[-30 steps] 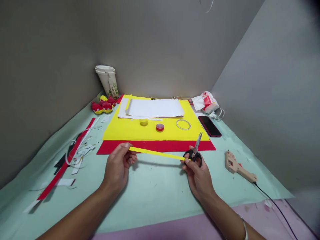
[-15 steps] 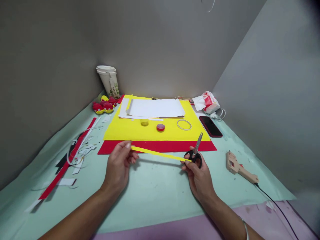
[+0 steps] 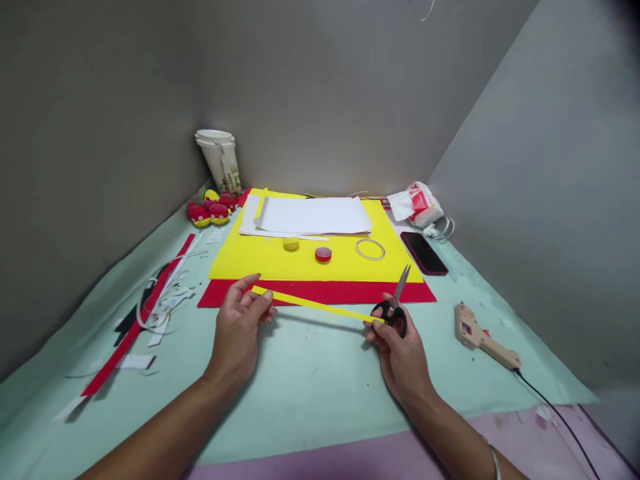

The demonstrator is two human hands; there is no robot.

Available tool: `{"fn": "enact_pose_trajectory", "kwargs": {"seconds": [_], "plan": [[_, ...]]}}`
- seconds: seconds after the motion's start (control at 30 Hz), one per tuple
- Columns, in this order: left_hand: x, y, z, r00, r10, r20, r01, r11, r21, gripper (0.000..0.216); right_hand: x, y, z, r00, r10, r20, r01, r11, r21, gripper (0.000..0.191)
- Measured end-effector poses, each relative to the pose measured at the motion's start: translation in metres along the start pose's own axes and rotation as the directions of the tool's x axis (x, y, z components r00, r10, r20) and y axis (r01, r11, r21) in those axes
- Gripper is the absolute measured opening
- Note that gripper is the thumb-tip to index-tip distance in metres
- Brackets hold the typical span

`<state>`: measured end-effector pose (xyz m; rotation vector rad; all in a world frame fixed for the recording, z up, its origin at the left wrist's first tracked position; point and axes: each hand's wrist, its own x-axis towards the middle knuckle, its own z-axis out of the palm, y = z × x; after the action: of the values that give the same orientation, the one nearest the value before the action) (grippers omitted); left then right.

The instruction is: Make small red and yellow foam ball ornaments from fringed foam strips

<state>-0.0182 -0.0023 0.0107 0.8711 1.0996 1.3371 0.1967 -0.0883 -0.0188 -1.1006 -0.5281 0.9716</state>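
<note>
A long narrow yellow strip (image 3: 315, 305) stretches between my two hands just above the mint-green table cover (image 3: 310, 387). My left hand (image 3: 240, 330) pinches the strip's left end between thumb and fingers. My right hand (image 3: 400, 350) holds the strip's right end and also grips black-handled scissors (image 3: 395, 300), whose blades point up and away. Both hands hover in front of a red sheet (image 3: 320, 292) with a yellow sheet (image 3: 310, 257) lying on it.
On the yellow sheet lie white papers (image 3: 310, 217), a yellow cap (image 3: 291, 243), a red cap (image 3: 323, 254) and a ring (image 3: 371, 249). A phone (image 3: 423, 253), a glue gun (image 3: 483, 331) with cord, red and white offcuts (image 3: 145, 313), a cup (image 3: 220, 160) and toys (image 3: 210, 212) surround them.
My left hand has shifted its pinch, with the fingers now more extended and the strip's left end raised slightly. The right hand with the scissors has barely moved.
</note>
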Motion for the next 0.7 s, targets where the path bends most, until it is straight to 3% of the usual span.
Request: {"fn": "enact_pose_trajectory", "kwargs": {"seconds": [0.27, 0.37, 0.5, 0.6, 0.7], "plan": [[0.000, -0.001, -0.002, 0.998, -0.057, 0.028, 0.059, 0.997, -0.046, 0.013, 0.001, -0.001, 0.000, 0.999, -0.029, -0.031, 0.029, 0.999, 0.017, 0.048], [-0.001, 0.001, -0.001, 0.997, -0.049, 0.057, 0.055, 0.993, -0.102, 0.017, 0.002, -0.002, 0.001, 0.999, -0.023, -0.041, 0.024, 0.999, 0.040, 0.048], [-0.002, 0.001, -0.002, 0.992, -0.076, 0.101, 0.081, 0.996, -0.039, 0.025, 0.005, -0.003, 0.000, 0.997, -0.024, -0.070, 0.028, 0.998, 0.058, 0.047], [-0.003, 0.001, -0.002, 0.954, -0.168, 0.247, 0.153, 0.985, 0.081, 0.025, 0.009, -0.003, -0.003, 0.995, -0.028, -0.091, 0.034, 0.998, 0.062, 0.043], [-0.006, 0.005, -0.001, 0.866, -0.250, 0.432, 0.153, 0.957, 0.245, 0.023, 0.014, -0.005, -0.006, 0.993, -0.034, -0.111, 0.043, 0.996, 0.083, 0.045]]}}
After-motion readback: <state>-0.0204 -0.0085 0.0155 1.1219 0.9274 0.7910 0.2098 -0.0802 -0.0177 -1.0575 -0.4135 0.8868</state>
